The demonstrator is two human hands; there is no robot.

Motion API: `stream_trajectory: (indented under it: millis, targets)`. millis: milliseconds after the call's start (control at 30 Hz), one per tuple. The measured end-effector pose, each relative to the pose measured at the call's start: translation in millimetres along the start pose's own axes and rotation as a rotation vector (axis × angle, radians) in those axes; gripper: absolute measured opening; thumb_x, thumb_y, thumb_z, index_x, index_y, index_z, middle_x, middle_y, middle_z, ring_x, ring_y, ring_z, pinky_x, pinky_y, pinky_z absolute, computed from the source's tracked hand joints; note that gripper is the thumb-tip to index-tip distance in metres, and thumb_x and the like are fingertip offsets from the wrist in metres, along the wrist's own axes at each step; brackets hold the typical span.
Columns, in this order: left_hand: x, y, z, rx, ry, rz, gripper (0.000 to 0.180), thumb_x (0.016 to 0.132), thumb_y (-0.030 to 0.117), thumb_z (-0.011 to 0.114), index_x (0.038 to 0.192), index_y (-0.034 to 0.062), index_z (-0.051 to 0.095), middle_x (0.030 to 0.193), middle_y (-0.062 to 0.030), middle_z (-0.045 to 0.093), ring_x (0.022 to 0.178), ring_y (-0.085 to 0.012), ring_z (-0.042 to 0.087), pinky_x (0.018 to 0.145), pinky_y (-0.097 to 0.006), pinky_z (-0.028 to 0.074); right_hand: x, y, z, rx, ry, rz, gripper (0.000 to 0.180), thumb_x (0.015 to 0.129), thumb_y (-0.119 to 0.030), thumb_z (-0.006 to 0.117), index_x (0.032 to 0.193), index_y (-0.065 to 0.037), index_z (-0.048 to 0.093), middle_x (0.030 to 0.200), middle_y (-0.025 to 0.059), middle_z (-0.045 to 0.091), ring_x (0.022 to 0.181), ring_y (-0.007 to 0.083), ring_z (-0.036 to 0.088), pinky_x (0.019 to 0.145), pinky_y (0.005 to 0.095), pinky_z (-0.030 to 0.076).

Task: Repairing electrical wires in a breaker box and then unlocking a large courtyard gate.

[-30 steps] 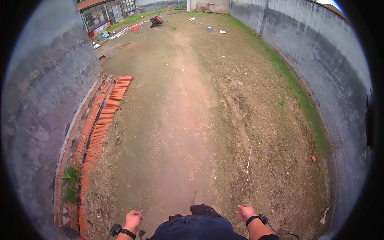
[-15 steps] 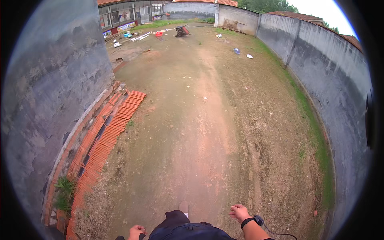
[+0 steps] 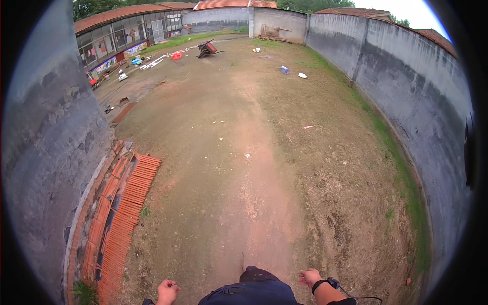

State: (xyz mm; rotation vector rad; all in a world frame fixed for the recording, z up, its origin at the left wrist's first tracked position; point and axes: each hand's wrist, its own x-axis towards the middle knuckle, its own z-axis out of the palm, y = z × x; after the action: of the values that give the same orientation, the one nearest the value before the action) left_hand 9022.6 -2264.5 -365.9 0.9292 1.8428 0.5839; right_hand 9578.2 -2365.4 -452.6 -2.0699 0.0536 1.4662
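Note:
I stand on a bare dirt track in a walled yard. My left hand hangs at the bottom edge with its fingers curled in and nothing in it. My right hand hangs on the other side, fingers loosely bent and apart, also holding nothing; a black band with a thin cable sits on that wrist. Between the hands show my dark trousers and one dark shoe. Neither hand touches anything.
Stacked orange roof tiles lie along the grey wall on the left. A long grey wall with a grass strip runs on the right. Far ahead are a wheelbarrow, scattered debris and a low tile-roofed building.
The view has tilted up and moved forward along the track; the far building and wheelbarrow now show. Both hands have sunk toward the bottom edge as I walk.

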Motion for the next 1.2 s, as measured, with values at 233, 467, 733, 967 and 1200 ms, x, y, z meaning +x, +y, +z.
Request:
stream_trajectory:
  millis: [233,467,733,967,1200]
  targets:
    - [102.6,100.6,36.5,0.031,-0.017,-0.043,0.026,0.081,0.019,0.062,0.1,0.0028,0.065,0.077,-0.0085,0.065,0.07,-0.0177,0.061,0.062,-0.031,0.05,65.7,-303.2,136.6,-0.123,-0.176,-0.256,0.04,0.091,-0.021,0.06,0.124,0.002,0.053,0.105,0.0102,0.063,0.086,0.0201,0.067,0.069,0.031,0.055]
    - [354.5,171.1,26.8,-0.242,-0.309,-0.069,0.025,0.08,0.02,0.062,0.099,0.0031,0.064,0.075,-0.007,0.063,0.067,-0.0178,0.059,0.061,-0.031,0.049,150.0,-486.6,266.2,-0.2,-0.182,-0.3,0.038,0.091,-0.024,0.061,0.12,0.0,0.056,0.104,0.0078,0.063,0.085,0.0172,0.067,0.069,0.0301,0.055]
    - [589.9,443.8,37.3,0.026,-0.079,0.038,0.023,0.086,0.023,0.061,0.094,0.0021,0.065,0.074,-0.0085,0.065,0.065,-0.018,0.06,0.061,-0.032,0.049,213.4,-611.9,324.3,-0.128,-0.096,-0.033,0.036,0.091,-0.02,0.06,0.12,0.0,0.055,0.105,0.0108,0.063,0.081,0.0202,0.068,0.065,0.0316,0.056]
    - [775.9,565.5,90.5,-0.17,0.065,-0.065,0.011,0.08,-0.004,0.056,0.09,-0.0016,0.056,0.075,-0.007,0.06,0.065,-0.0162,0.063,0.054,-0.027,0.049,343.7,-786.5,389.9,-0.069,-0.047,0.029,0.032,0.092,-0.015,0.057,0.119,0.001,0.051,0.106,0.0148,0.062,0.082,0.028,0.068,0.062,0.0379,0.058]
    - [868.8,635.1,113.5,-0.278,0.234,-0.346,0.008,0.078,-0.003,0.059,0.086,-0.0002,0.06,0.072,-0.0075,0.063,0.06,-0.017,0.065,0.051,-0.028,0.049,411.7,-1091.0,566.1,-0.225,-0.216,-0.146,0.028,0.094,-0.017,0.054,0.116,-0.001,0.051,0.103,0.0124,0.061,0.083,0.0256,0.067,0.066,0.0361,0.057]
